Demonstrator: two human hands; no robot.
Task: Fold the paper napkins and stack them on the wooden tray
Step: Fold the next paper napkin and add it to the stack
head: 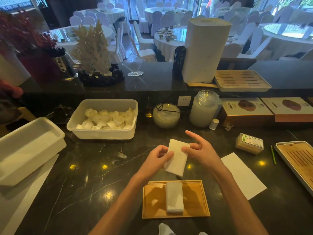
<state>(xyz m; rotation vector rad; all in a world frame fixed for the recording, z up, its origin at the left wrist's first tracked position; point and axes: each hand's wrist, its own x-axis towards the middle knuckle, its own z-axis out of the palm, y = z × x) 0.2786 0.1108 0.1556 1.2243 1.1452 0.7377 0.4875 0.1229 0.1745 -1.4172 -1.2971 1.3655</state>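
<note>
Both hands, left hand [158, 156] and right hand [201, 150], pinch a folded napkin [176, 158] lengthwise, above and beyond the wooden tray's [152, 200] stack [174, 197].

- plastic tub [103, 133] holding white cups
- lidded glass jar [204, 109]
- glass bowl [166, 115]
- white coral ornament [93, 50]
- paper towel roll [205, 50] upright on upper ledge
- slatted tray [242, 80] beside it
</note>
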